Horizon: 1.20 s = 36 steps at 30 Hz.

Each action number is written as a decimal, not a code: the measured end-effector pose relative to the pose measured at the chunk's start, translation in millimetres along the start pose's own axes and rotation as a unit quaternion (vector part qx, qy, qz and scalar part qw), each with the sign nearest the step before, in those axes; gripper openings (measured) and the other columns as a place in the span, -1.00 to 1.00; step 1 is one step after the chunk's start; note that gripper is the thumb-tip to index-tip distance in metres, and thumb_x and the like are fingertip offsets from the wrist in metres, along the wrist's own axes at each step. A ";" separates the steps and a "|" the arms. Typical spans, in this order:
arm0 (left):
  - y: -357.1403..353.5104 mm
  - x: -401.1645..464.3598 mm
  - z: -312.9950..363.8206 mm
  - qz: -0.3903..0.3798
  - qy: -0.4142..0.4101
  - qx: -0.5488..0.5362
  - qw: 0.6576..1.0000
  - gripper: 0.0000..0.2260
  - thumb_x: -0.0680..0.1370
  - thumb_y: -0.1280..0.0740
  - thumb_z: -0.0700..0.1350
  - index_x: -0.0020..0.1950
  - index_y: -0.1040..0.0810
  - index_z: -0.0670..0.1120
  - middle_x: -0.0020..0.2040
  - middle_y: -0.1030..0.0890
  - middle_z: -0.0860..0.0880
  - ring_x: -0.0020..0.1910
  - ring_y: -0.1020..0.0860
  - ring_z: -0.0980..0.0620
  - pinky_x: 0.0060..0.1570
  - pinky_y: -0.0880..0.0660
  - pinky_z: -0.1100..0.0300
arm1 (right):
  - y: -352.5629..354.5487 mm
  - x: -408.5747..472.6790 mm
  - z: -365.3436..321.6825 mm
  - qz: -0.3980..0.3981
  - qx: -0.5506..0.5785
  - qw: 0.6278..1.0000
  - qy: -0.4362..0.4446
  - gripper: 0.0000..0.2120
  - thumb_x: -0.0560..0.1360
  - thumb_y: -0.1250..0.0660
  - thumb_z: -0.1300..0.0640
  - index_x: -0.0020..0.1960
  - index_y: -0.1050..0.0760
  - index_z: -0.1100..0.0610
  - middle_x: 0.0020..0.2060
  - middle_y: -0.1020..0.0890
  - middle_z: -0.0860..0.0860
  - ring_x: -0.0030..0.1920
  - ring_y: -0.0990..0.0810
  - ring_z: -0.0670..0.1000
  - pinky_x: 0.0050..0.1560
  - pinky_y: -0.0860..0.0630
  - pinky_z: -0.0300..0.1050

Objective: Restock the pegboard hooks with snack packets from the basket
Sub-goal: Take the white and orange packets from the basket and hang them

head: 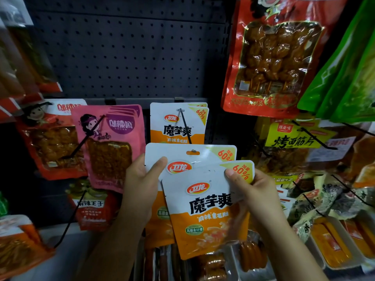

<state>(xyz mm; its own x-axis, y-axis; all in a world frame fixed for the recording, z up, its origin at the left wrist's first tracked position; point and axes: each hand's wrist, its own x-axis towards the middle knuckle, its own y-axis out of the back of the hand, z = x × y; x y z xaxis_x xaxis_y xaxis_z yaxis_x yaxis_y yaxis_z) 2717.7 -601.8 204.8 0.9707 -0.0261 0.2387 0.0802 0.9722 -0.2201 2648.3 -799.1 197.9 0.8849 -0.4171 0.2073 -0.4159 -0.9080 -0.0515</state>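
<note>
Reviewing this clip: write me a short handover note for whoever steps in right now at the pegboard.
Left hand grips the rear white-and-orange packet by its upper left corner; its hang hole sits near the tip of the black hook.
Right hand pinches the front packet at its top right corner.
Done: matching packets already hang on that hook.
Left: thread both held packets onto it. The basket is not in view.

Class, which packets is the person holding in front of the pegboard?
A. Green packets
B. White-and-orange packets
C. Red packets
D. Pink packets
B: the left hand and right hand each grip a white-and-orange packet, matching those on the hook behind.
</note>
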 end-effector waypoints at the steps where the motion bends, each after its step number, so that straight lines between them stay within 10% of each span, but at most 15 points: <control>1: 0.8 1.9 -2.6 -0.001 0.003 0.010 1.000 -0.83 0.57 -0.28 -0.19 -0.01 -0.61 0.05 -0.08 -0.71 0.08 -0.10 -0.68 0.06 -0.24 -0.60 0.25 | -0.6 1.9 1.7 0.004 -0.002 1.000 -0.004 -0.90 0.43 -0.43 0.12 -0.26 -0.65 0.06 -0.26 -0.73 0.04 -0.24 -0.72 0.03 -0.38 -0.59 -0.21; 19: -9.6 124.8 -31.0 0.041 0.005 0.136 0.990 -0.93 0.57 -0.31 -0.04 0.02 -0.51 0.13 -0.02 -0.65 0.09 -0.01 -0.63 0.04 0.00 -0.57 0.06 | -45.7 106.8 17.1 0.080 -0.067 0.993 -0.055 -0.83 0.46 -0.44 0.10 -0.21 -0.62 0.21 -0.21 -0.71 0.19 -0.17 -0.70 0.21 -0.10 -0.64 0.20; 36: -34.1 164.9 -42.8 0.114 0.082 0.144 0.980 -0.62 0.57 -0.26 0.02 0.33 -0.37 -0.10 0.22 -0.54 -0.04 0.21 -0.50 -0.10 0.21 -0.45 -0.02 | -52.3 126.4 22.4 0.093 -0.025 0.993 -0.062 -0.81 0.42 -0.47 0.07 -0.33 -0.62 0.10 -0.41 -0.68 -0.01 -0.38 -0.64 -0.04 -0.35 -0.53 -0.18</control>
<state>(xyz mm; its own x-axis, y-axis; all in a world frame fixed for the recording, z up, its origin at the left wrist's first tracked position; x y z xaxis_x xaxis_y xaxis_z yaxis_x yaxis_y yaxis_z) 2884.8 -649.2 211.2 0.9814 0.1846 0.0532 -0.1864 0.9820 0.0319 2786.6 -805.2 204.9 0.8089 -0.5828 0.0774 -0.5825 -0.8123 -0.0288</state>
